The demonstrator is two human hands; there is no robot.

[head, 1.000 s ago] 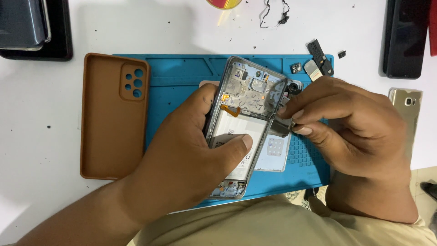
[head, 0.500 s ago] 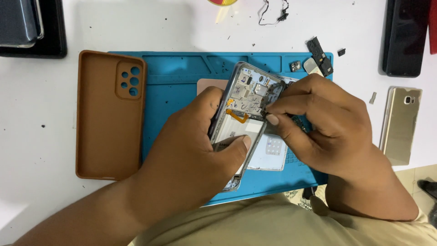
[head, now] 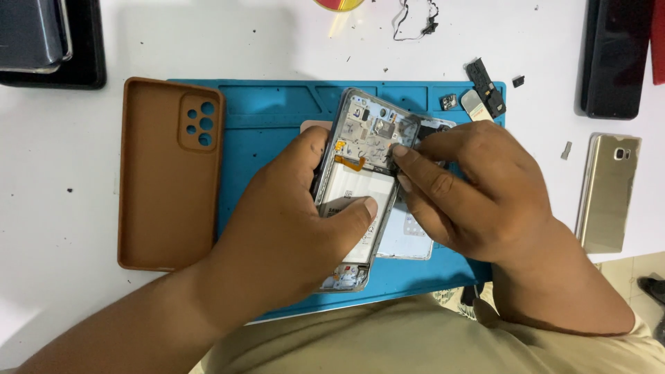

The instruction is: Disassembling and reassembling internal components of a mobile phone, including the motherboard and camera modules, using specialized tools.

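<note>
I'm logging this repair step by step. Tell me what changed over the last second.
The right hand slid its fingertips up along the opened phone's right edge, from beside the battery to the circuit board near the top. The left hand kept gripping the phone, thumb across the battery. The brown case, blue mat and gold phone stayed put.

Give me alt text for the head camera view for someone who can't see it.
A left hand grips an opened phone with its back off, battery showing, while the right hand fingers its upper edge, over a blue work mat. A brown phone case lies left, a gold phone right.
</note>
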